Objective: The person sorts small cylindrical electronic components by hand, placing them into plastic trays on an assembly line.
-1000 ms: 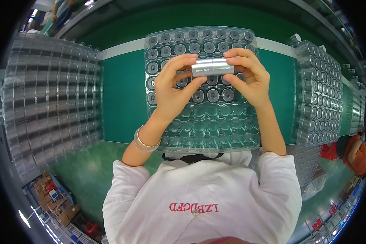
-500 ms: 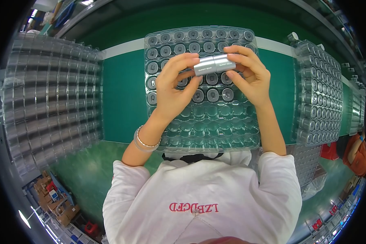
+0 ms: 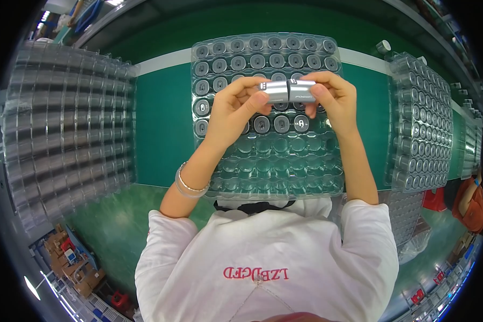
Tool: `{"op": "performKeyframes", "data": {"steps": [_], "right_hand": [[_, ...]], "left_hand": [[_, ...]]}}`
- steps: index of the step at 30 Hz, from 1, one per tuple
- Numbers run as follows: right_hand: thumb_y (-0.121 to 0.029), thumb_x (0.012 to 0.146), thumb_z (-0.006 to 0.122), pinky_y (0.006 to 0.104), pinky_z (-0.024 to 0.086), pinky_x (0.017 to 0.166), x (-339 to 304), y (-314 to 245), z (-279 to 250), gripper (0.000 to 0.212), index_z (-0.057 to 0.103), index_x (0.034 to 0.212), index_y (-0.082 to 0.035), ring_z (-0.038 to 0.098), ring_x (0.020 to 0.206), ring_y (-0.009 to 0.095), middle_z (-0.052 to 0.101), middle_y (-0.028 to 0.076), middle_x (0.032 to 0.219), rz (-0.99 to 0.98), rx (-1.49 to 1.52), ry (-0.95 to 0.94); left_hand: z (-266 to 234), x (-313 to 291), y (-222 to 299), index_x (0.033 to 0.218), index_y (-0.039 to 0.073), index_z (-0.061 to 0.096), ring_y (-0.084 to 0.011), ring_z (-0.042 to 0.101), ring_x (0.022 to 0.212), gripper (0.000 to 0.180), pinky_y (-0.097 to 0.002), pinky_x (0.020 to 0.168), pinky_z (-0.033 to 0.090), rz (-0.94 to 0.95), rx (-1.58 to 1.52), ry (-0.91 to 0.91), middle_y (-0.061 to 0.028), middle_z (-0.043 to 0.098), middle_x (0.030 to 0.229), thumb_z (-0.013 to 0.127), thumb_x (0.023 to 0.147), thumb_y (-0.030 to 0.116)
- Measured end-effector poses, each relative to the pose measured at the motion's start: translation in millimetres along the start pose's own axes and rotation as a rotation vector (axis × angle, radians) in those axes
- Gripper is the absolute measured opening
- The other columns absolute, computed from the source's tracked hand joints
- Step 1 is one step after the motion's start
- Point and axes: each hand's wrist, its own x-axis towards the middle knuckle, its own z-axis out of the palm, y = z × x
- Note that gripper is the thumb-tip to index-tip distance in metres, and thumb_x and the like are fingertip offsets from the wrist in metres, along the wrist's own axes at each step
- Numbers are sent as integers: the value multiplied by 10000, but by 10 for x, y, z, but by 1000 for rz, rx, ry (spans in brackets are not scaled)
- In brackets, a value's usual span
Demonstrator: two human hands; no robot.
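Observation:
Above the clear plastic tray (image 3: 278, 166), my left hand (image 3: 229, 110) pinches one silver cylinder (image 3: 276, 93) between thumb and fingers. My right hand (image 3: 339, 99) grips a second silver cylinder (image 3: 304, 92). Both cylinders lie on their sides, end to end, with a narrow dark gap between them. Small dark marks show on their upper edges. Underneath, the tray's far rows hold similar round pieces (image 3: 256, 61) standing upright, their dark ends facing up. The pockets nearer my body hold none. My hands hide part of the middle rows.
Stacked clear trays (image 3: 70, 129) stand at the left of the green worktop (image 3: 158, 123). On the right is another tray filled with round pieces (image 3: 423, 123), with a loose silver cylinder (image 3: 383, 46) near its far corner. Cardboard boxes (image 3: 75, 263) sit at lower left.
The two cylinders have been rolled about their length, so different sides face up. A slight gap has opened between their ends. Both thumbs have moved up onto the cylinders' faces.

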Motion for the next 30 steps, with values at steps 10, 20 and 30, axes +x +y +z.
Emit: {"op": "performKeyframes", "data": {"steps": [10, 20, 30], "right_hand": [[-189, 891, 587, 212, 426, 362, 12, -30, -12, 213, 599, 862, 22, 555, 438, 119, 600, 101, 644, 187, 184, -12], [-196, 881, 605, 210, 421, 357, 14, -15, -25, 215, 596, 843, 16, 557, 439, 117, 601, 100, 638, 181, 197, -21], [-292, 885, 589, 203, 401, 314, 17, 16, -11, 321, 572, 841, 26, 544, 413, 118, 581, 102, 611, 126, 131, -10]], "left_hand": [[-41, 18, -48, 1009, -42, 566, -155, 641, 654, 311, -258, 602, 547, -110, -20, -50, -123, 645, 785, 570, 909, 252], [-42, 20, -50, 970, -32, 573, -145, 640, 647, 298, -249, 597, 548, -118, -47, -58, -112, 643, 765, 579, 904, 258], [-24, 19, -3, 951, -27, 577, -144, 639, 654, 266, -252, 604, 544, -146, -45, -71, -110, 643, 758, 569, 910, 235]]}}
